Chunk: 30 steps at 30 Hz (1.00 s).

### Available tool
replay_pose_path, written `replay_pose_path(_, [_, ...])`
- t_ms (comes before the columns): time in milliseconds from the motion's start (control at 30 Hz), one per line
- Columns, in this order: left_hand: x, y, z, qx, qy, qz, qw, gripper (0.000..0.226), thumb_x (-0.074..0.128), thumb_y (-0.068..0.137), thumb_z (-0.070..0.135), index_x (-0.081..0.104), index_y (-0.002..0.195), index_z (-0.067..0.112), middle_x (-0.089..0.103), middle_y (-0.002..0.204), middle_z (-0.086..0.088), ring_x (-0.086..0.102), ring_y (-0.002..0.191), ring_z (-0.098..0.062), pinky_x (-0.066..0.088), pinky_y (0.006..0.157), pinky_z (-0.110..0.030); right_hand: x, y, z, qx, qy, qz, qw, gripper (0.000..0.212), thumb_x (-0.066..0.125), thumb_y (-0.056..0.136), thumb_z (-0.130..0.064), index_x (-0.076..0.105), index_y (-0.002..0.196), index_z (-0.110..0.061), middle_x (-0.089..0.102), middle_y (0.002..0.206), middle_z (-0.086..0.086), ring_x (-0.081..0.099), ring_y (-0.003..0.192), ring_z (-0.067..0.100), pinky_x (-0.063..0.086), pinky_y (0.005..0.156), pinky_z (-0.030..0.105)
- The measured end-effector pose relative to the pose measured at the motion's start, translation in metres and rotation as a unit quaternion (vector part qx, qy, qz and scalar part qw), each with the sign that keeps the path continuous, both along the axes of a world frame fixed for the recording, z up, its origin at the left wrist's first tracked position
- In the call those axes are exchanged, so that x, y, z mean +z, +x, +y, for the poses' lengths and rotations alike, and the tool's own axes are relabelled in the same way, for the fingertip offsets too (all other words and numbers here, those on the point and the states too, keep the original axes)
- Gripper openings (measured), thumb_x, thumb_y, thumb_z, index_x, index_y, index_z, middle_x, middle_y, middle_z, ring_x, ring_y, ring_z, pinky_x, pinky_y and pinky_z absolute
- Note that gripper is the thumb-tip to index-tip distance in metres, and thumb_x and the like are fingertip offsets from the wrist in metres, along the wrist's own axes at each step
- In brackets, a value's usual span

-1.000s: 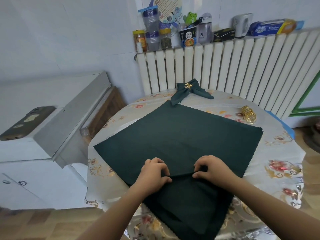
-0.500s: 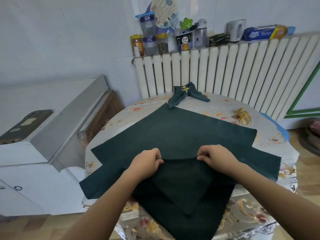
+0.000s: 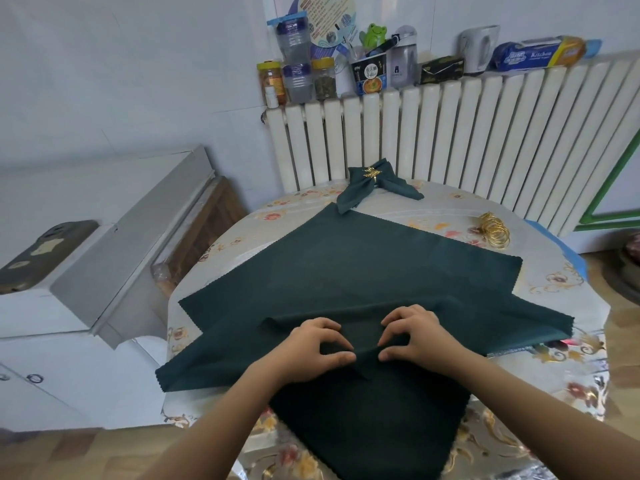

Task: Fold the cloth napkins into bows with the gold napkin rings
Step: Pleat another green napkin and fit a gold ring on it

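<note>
Two hands pleat a dark green napkin on the desk.
Left hand (image 3: 311, 351) and right hand (image 3: 414, 336) each pinch the napkin (image 3: 346, 265) fold, which runs left-right; gold rings (image 3: 496, 230) lie beyond, nearer the right hand.

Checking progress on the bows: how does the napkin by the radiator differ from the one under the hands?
The far napkin is gathered into a bow, cinched by a gold ring; the near napkin lies mostly flat and spread out, with no ring on it. The far napkin lies untouched, while the left hand and right hand pinch a fold in the near one. Both are dark green cloth.
</note>
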<state>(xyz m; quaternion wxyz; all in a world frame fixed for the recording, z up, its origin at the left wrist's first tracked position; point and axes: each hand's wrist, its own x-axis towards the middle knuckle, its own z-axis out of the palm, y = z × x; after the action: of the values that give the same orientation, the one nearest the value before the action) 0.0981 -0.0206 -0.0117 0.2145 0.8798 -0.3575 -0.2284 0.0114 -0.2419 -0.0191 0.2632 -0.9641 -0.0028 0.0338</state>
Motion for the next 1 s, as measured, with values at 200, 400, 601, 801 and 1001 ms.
replay_pose_path(200, [0.012, 0.012, -0.005, -0.030, 0.051, 0.023, 0.998, 0.044, 0.074, 0.067, 0.058, 0.064, 0.108, 0.044, 0.039, 0.134, 0.019, 0.032, 0.128, -0.008, 0.030, 0.110, -0.035, 0.011, 0.012, -0.005, 0.005, 0.034, 0.057, 0.998, 0.012, 0.064, 0.078, -0.056, 0.060, 0.068, -0.051, 0.057, 0.106, -0.023, 0.040, 0.110, 0.002, 0.024, 0.105, 0.033])
replay_pose_path(400, [0.025, 0.033, -0.020, 0.032, -0.040, 0.095, 0.994, 0.009, 0.074, 0.078, 0.036, 0.072, 0.083, 0.029, 0.068, 0.086, 0.008, 0.060, 0.077, -0.003, 0.047, 0.077, -0.024, 0.021, 0.041, -0.012, -0.035, 0.143, 0.067, 0.987, 0.026, 0.062, 0.085, -0.047, 0.068, 0.067, -0.029, 0.053, 0.053, -0.011, 0.048, 0.050, -0.002, 0.038, 0.060, 0.019])
replay_pose_path(601, [0.020, 0.107, -0.051, 0.219, -0.109, -0.012, 0.970, 0.031, 0.071, 0.080, 0.033, 0.067, 0.078, 0.003, 0.069, 0.077, -0.013, 0.062, 0.069, -0.022, 0.051, 0.070, -0.037, 0.026, 0.113, -0.027, -0.146, 0.162, -0.029, 0.975, 0.032, 0.049, 0.086, -0.060, 0.061, 0.074, -0.033, 0.058, 0.067, -0.013, 0.057, 0.072, 0.007, 0.043, 0.075, 0.026])
replay_pose_path(801, [0.000, 0.163, -0.081, 0.259, -0.065, -0.098, 0.959, 0.025, 0.066, 0.084, 0.039, 0.069, 0.082, 0.014, 0.059, 0.081, 0.007, 0.058, 0.081, -0.016, 0.049, 0.082, -0.036, 0.010, 0.182, -0.048, -0.160, 0.020, -0.003, 0.987, 0.007, 0.056, 0.091, -0.038, 0.058, 0.085, -0.035, 0.064, 0.093, -0.015, 0.058, 0.098, 0.009, 0.032, 0.097, 0.033])
replay_pose_path(1001, [-0.018, 0.198, -0.100, 0.288, -0.057, -0.124, 0.948, 0.020, 0.064, 0.085, 0.040, 0.065, 0.084, 0.020, 0.047, 0.098, 0.007, 0.052, 0.092, -0.015, 0.041, 0.091, -0.035, -0.013, 0.220, -0.047, -0.189, -0.027, -0.014, 0.981, 0.021, 0.053, 0.091, -0.041, 0.059, 0.106, -0.028, 0.065, 0.107, -0.008, 0.054, 0.108, 0.016, 0.031, 0.095, 0.033])
